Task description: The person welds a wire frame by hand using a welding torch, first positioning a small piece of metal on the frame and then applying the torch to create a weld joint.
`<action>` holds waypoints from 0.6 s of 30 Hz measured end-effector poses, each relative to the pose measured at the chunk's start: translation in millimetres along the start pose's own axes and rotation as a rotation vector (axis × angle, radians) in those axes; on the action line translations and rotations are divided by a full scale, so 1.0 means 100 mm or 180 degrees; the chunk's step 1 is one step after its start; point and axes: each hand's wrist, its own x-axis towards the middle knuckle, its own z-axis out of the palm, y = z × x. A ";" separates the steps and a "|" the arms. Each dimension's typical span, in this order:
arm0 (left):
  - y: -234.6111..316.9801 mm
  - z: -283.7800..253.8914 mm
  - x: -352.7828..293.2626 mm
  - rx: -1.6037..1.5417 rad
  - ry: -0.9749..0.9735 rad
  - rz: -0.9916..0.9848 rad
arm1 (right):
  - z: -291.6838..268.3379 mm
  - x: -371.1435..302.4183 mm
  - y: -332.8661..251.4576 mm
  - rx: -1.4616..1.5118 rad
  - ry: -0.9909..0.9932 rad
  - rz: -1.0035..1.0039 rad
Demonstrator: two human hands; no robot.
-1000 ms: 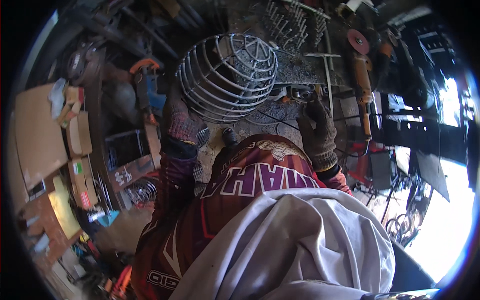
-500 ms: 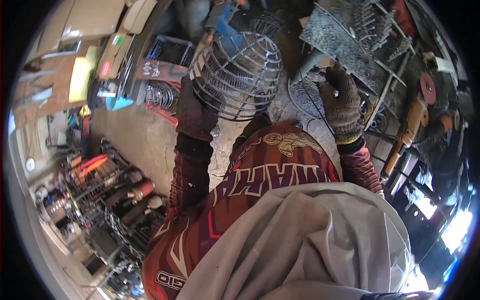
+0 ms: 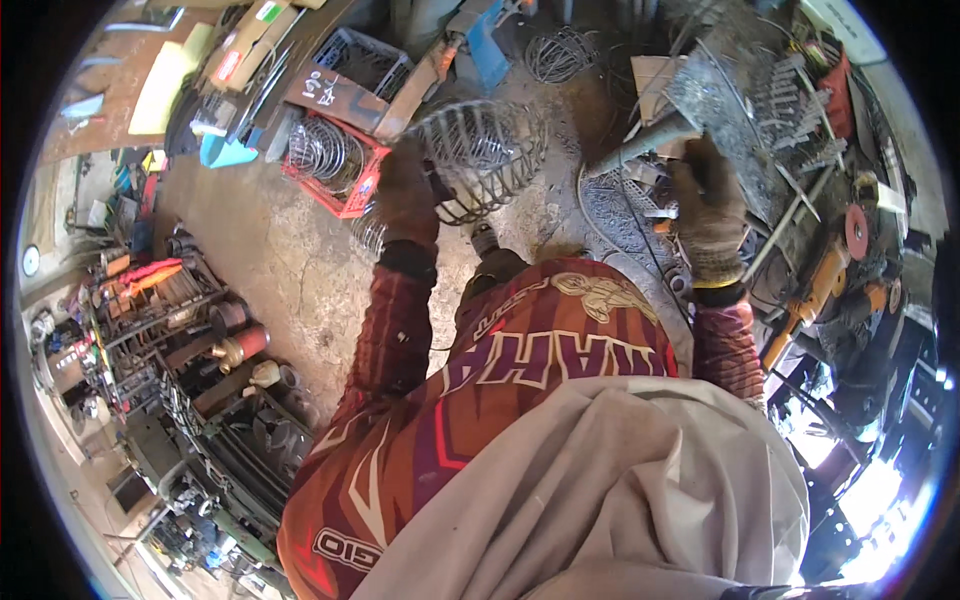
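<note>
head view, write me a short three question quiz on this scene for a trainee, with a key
1. Which of the person's two hands holds the round wire cage?
2. True or false: the orange angle grinder lies to the left of the wire cage in the picture.
3. What colour is the crate that holds the shiny wire coils? a) green b) red c) white

Key:
1. The left hand, which is gloved.
2. False; it lies to the right.
3. b
</note>
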 end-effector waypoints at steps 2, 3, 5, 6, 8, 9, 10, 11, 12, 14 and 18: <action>-0.65 0.07 0.02 0.0302 0.0044 0.0257 | 0.04 0.20 0.08 0.0196 0.0043 -0.0025; -0.97 0.09 0.00 0.0739 0.0108 0.0590 | 0.06 0.29 0.07 0.0247 0.0105 -0.0100; -1.43 0.10 -0.10 0.2747 0.0052 0.2068 | 0.10 0.51 0.09 0.0254 0.0170 -0.0057; -1.46 0.06 -0.16 0.2576 -0.0206 0.1316 | 0.14 0.63 0.15 0.0212 0.0169 0.0058; -1.44 -0.03 -0.22 0.2091 -0.0740 -0.0138 | 0.16 0.82 0.12 -0.0760 0.0131 0.0149; -1.80 -0.12 -0.30 0.1797 -0.0565 -0.0339 | 0.24 0.94 0.09 -0.1064 0.0091 0.0263; -2.14 -0.23 -0.39 0.1581 -0.0527 -0.0482 | 0.30 1.06 0.06 -0.1373 0.0055 0.0361; -2.52 -0.33 -0.49 0.1372 -0.0492 -0.0614 | 0.32 1.17 0.18 -0.1836 0.0037 0.0129; -2.63 -0.46 -0.48 0.1637 -0.0583 -0.0267 | 0.27 1.23 0.23 -0.2361 0.0085 -0.0076; -2.72 -0.78 -0.49 0.2170 -0.0734 0.0073 | 0.40 1.33 0.28 -0.2758 0.0049 0.0137; -3.37 -0.98 -0.64 0.1301 -0.0475 -0.0874 | 0.54 1.38 0.53 -0.3324 -0.0322 0.0329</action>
